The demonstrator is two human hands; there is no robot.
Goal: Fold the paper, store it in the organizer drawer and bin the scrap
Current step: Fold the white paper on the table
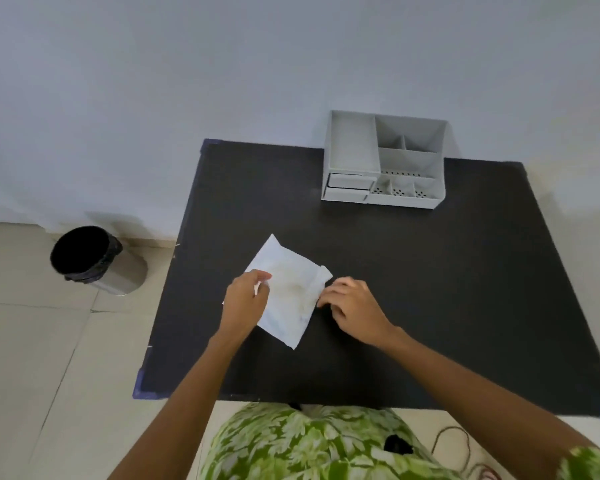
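A creased white paper [288,292] lies tilted on the black table [430,289], near its left-middle. My left hand [245,301] pinches the paper's left edge, with a bit of paper between thumb and fingers. My right hand [352,306] rests at the paper's right edge, fingers curled and touching the crumpled right corner. The grey desk organizer [385,161] stands at the table's far edge; its two small drawers [349,187] at the lower left look shut. A metal bin [94,259] with a black liner stands on the floor to the left.
A pale wall rises behind the table. Beige floor tiles [32,341] spread to the left. A cable [465,452] lies on the floor at the lower right, beside my green patterned clothing [309,445].
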